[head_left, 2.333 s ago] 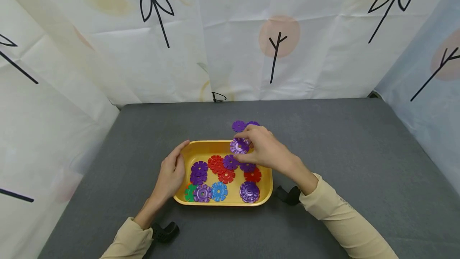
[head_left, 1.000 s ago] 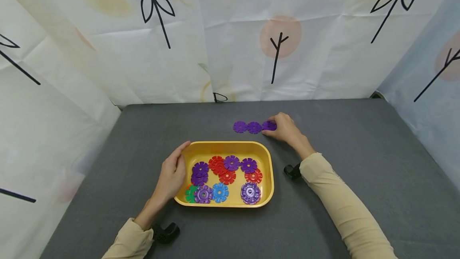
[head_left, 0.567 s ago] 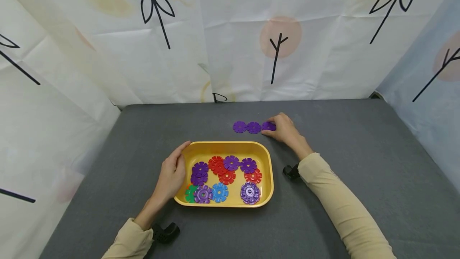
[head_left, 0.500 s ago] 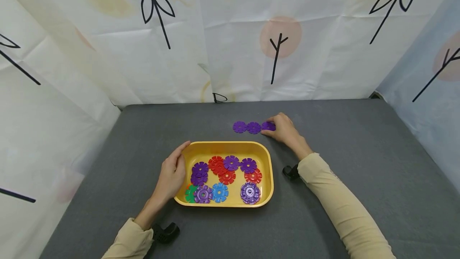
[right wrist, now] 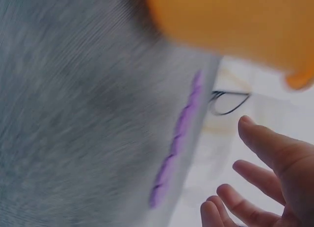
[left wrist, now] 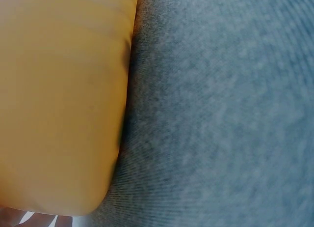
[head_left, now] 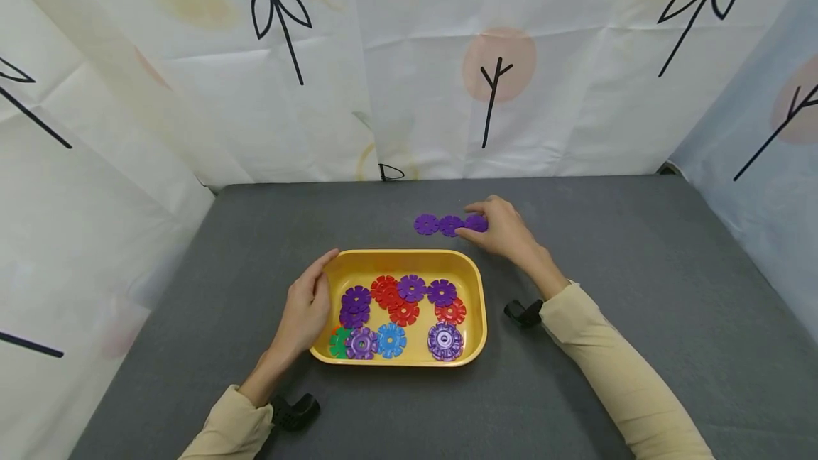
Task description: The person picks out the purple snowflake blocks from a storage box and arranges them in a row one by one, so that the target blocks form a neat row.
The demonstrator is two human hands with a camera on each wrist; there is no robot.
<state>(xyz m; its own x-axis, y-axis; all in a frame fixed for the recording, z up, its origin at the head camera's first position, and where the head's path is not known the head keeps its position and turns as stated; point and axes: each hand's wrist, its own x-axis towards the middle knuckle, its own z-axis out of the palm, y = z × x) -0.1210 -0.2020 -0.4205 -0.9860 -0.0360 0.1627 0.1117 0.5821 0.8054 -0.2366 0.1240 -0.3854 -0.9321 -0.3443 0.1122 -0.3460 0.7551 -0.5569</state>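
Observation:
A yellow tray (head_left: 415,346) holds several flower-shaped plastic discs: purple, red, blue (head_left: 391,340) and green (head_left: 339,343). My left hand (head_left: 305,307) grips the tray at its left side, index finger reaching to the far left corner. Beyond the tray, three purple flower discs (head_left: 426,224) lie in a row on the grey table. My right hand (head_left: 508,233) is at the row's right end, thumb and fingers spread around the last disc (head_left: 476,223). In the right wrist view, that hand's fingers (right wrist: 262,138) are apart with nothing between them, and the row appears as a purple strip (right wrist: 176,133).
The grey table (head_left: 607,247) runs back to a white printed cloth (head_left: 409,91), with more cloth at both sides. Black wrist devices (head_left: 295,412) sit on both wrists. The tray wall (left wrist: 59,109) fills the left of the left wrist view.
My right hand carried a purple disc out of the tray, set it at the right end of the row, and has now spread its fingers off it. The left hand stayed on the tray.

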